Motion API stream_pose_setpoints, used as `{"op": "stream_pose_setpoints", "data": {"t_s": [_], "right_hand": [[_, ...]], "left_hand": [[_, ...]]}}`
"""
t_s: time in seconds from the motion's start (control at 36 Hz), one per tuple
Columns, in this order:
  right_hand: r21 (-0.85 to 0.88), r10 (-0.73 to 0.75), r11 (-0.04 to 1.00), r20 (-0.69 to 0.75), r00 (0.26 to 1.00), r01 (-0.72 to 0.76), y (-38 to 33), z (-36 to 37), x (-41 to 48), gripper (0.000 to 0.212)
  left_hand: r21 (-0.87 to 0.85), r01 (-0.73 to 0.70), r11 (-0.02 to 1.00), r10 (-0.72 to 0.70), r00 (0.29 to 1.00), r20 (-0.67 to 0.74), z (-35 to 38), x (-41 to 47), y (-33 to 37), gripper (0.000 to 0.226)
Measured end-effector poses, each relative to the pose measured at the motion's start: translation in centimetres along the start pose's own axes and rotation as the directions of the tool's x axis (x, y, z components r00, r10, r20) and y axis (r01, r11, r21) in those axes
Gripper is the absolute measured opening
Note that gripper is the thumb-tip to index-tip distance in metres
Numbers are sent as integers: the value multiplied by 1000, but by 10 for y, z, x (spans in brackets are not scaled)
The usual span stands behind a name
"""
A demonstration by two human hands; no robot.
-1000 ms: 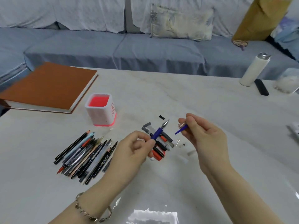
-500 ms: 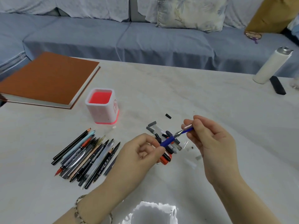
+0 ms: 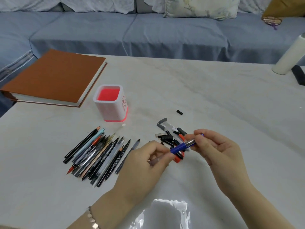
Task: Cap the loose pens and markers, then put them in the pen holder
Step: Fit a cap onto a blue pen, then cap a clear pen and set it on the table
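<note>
My left hand [image 3: 149,160] grips a blue pen [image 3: 179,147] by its barrel, held just above the table. My right hand [image 3: 216,147] pinches the pen's cap [image 3: 191,142], whose silver end sits over the pen's tip. Under and behind the pen lies a small heap of loose caps [image 3: 170,135], black, grey and red. A pile of several uncapped pens and markers [image 3: 97,152] lies to the left of my left hand. The white pen holder [image 3: 113,107] with a red inside stands upright behind that pile, with nothing in it.
A thick brown-covered book [image 3: 52,76] lies at the far left of the white table [image 3: 214,100]. One black cap [image 3: 179,112] lies apart behind the heap. A white bottle [image 3: 288,57] and a black object [image 3: 298,75] stand at the far right edge. A blue sofa [image 3: 148,32] runs behind.
My right hand has brought the cap onto the blue pen's tip; a second ago cap and pen were apart. The view has tilted down.
</note>
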State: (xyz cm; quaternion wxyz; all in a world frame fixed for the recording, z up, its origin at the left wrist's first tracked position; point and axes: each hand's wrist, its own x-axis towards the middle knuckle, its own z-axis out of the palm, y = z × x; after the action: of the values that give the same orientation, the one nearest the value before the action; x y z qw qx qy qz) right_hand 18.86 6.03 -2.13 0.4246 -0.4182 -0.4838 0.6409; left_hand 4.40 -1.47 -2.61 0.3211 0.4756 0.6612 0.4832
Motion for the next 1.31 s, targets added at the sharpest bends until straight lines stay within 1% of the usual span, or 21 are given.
{"op": "stream_pose_setpoints", "data": {"t_s": [0.06,0.11,0.17,0.22,0.25,0.31,0.36,0.39,0.42,0.47,0.56,0.64,0.69,0.75,0.81,0.89,0.97,1.06,1.17,1.22,1.31], "right_hand": [[-17,-27,999,17,999,28,1,0,-3,15],[-49,-55,997,48,997,58,-2,0,-4,12],[-95,-83,991,98,992,92,-3,-2,-3,7],[-229,-100,963,173,980,139,1,-4,0,21],[-332,-93,928,232,968,169,5,-6,1,25],[-516,-22,829,354,935,215,18,-12,1,24],[-668,37,673,459,888,317,34,-24,2,17],[-710,51,596,500,865,375,41,-31,1,20],[-732,64,552,515,855,399,47,-39,0,26],[-764,56,523,473,879,378,54,-53,-3,34],[-795,-42,488,392,919,361,65,-75,-7,31],[-827,-75,427,369,926,365,73,-87,-5,30],[-841,-92,377,382,920,387,77,-87,-1,24],[-853,-91,319,406,909,413,80,-84,4,24],[-863,-68,278,420,905,422,82,-81,7,29],[-875,-63,275,397,916,398,78,-78,9,29],[-897,-151,331,256,955,293,66,-80,12,16],[-927,-146,332,134,980,176,61,-88,24,17],[-943,-93,321,58,994,85,55,-86,50,27],[-946,-45,315,68,997,78,54,-79,62,26],[-967,53,242,99,994,84,59,-70,74,20]], "left_hand": [[-13,-3,1000,3,1000,-1,2,-4,-1,22],[-103,55,993,-55,998,4,4,-5,-1,24],[-214,183,959,-171,983,74,3,-3,-2,23],[-247,334,910,-284,934,215,0,2,-4,21],[-207,380,901,-318,906,278,-1,4,-7,20],[-38,379,925,-344,874,344,-1,6,-14,17],[119,300,947,-323,883,341,0,6,-22,13],[190,246,950,-298,898,323,1,6,-26,13],[280,181,943,-262,920,291,1,6,-33,15],[469,68,880,-175,967,187,-2,7,-47,21],[619,75,782,-117,993,27,-5,10,-66,19],[699,94,709,-118,993,-15,-3,11,-78,20],[714,97,693,-121,992,-17,-1,12,-82,21],[724,85,684,-113,994,-9,0,14,-83,19],[717,84,692,-110,994,-11,-1,16,-82,17],[634,138,761,-124,990,-67,-8,18,-77,12],[484,195,853,-171,981,-94,-18,14,-72,8],[338,233,912,-224,972,-67,-23,10,-68,13],[257,237,937,-224,971,-79,-24,8,-64,20],[236,239,942,-226,971,-81,-24,7,-63,20],[217,246,945,-235,969,-72,-22,6,-61,20]]}}
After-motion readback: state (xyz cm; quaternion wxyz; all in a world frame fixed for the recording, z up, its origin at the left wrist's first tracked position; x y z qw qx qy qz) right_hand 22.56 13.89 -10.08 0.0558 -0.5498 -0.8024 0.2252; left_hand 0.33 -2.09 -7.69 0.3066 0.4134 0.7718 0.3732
